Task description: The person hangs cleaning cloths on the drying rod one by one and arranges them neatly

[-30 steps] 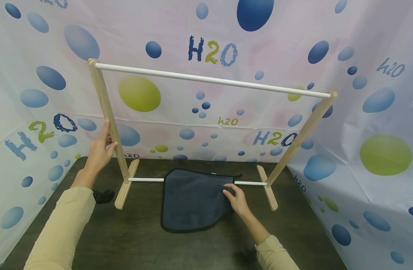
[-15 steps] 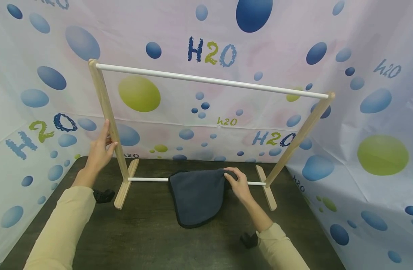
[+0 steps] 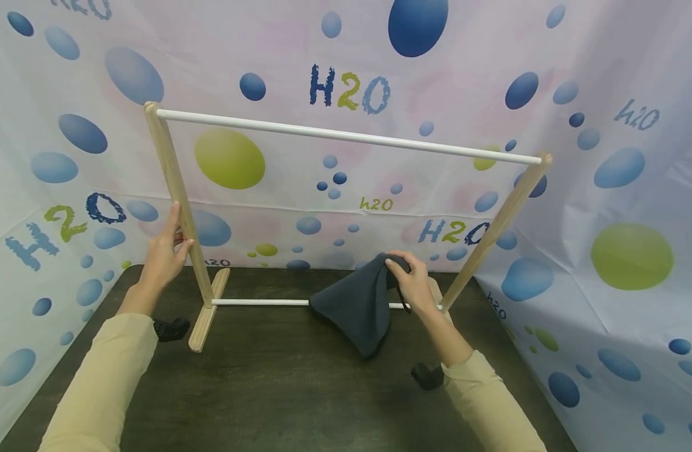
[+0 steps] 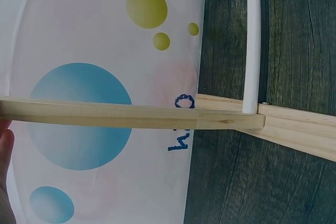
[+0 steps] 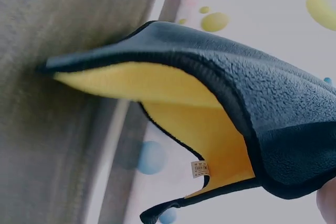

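My left hand (image 3: pixel 164 254) holds the left wooden post (image 3: pixel 179 201) of a drying rack about halfway up, its index finger lying along the post. In the left wrist view, part of that hand shows at the left edge by the post (image 4: pixel 131 116). My right hand (image 3: pixel 416 285) pinches the upper part of a grey microfibre cloth (image 3: pixel 354 304), raised in front of the rack's low white rod (image 3: pixel 261 302). The cloth hangs in folds to a lower corner. In the right wrist view the cloth (image 5: pixel 283 98) shows black edging, a yellow underside and a small white label (image 5: pixel 200 169).
A white rod (image 3: pixel 346 135) joins the tops of both posts, and the right post (image 3: pixel 495 229) leans outward. Wooden feet (image 3: pixel 209 311) stand on the dark table (image 3: pixel 278 395). A printed curtain (image 3: pixel 301 188) surrounds it. Black devices (image 3: pixel 427 376) sit at both wrists.
My right hand has lifted the cloth up and slightly right. The cloth has gone from spread out flat to hanging in folds. My left hand stays on the post.
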Available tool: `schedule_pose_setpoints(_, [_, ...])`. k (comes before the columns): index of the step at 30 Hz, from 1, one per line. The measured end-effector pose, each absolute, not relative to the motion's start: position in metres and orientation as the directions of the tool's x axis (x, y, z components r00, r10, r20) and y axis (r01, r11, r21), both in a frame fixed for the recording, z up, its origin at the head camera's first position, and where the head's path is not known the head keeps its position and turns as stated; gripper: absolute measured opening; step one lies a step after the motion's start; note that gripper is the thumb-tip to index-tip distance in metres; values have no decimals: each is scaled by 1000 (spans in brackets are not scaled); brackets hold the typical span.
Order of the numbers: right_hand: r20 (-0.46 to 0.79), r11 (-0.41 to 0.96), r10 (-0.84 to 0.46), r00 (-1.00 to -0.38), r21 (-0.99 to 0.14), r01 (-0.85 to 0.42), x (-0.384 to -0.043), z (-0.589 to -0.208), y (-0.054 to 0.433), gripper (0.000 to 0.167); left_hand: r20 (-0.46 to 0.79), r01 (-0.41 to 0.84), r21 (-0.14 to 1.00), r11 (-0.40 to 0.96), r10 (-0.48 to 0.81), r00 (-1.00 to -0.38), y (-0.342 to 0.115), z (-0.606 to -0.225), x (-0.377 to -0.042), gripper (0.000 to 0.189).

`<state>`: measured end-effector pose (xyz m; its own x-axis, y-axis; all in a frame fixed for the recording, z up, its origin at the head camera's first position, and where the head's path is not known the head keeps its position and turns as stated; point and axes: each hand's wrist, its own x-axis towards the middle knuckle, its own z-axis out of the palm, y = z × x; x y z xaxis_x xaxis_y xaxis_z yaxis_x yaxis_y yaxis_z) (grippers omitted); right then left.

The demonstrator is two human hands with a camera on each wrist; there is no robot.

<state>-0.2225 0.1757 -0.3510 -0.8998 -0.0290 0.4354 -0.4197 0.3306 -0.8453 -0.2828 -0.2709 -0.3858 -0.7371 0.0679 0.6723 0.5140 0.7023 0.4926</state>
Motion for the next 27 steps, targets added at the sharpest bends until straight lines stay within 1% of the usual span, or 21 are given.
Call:
schedule_pose_setpoints(3, [453,304,-21,-891,-846,-438,-223,-342,178,22,670,507,492,708,65,-740,-271,-386,-283,89])
schedule_pose_setpoints(9, [507,295,7,-862,-825,-482,-219,-324,179,20,665,500,489,714,65,-744,-271,-387,-284,88])
schedule_pose_setpoints(15, [531,301,50,-846,-816,-494,-215,-305,177,19,676,508,484,712,65,-734,-271,-387,-284,88])
schedule_pose_setpoints(19, [548,263,96,-831,-819,-510,-222,-297,181,19,677,511,487,708,63,-733,-271,-386,-283,88])
schedule_pose_setpoints(22, [580,226,112,-807,-806,-548,-231,-293,185,19,672,506,490,709,63,-738,-271,-386,-282,87])
schedule_pose_setpoints(24, [615,225,120,-780,-782,-582,-233,-287,186,19,668,505,492,709,64,-742,-271,-386,-282,87])
schedule_pose_setpoints(27, [656,201,125,-745,-752,-628,-235,-275,186,15,661,499,494,712,65,-747,-271,-386,-283,87])
